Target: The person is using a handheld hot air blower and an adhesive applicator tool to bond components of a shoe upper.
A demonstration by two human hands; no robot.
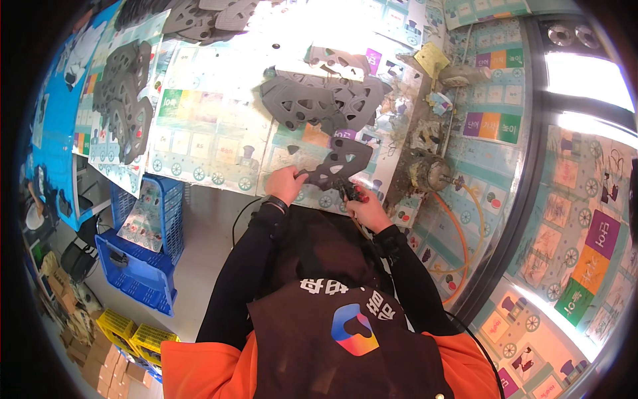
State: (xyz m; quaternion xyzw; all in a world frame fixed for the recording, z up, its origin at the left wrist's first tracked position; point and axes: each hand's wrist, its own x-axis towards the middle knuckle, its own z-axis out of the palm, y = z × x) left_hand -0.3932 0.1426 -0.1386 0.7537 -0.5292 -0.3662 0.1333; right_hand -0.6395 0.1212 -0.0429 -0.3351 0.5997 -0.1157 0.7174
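My left hand (284,186) is closed on the near left end of a dark grey piece with cut-out holes (345,159), which looks like part of a foam clog. In my right hand (369,211) is a small red-and-black hand tool (354,192), held against the piece's near right edge. Its jaws are too small to make out, though it resembles nippers. Just beyond lies a pile of similar grey perforated clog pieces (299,100) on the patterned table (206,149).
More grey clog pieces (125,100) lie at the left, others (206,20) at the far edge. Blue crates (143,272) stand on the floor left of the table, yellow crates (146,340) nearer. A dirty machine fitting (428,171) with an orange hose (457,223) lines the right side.
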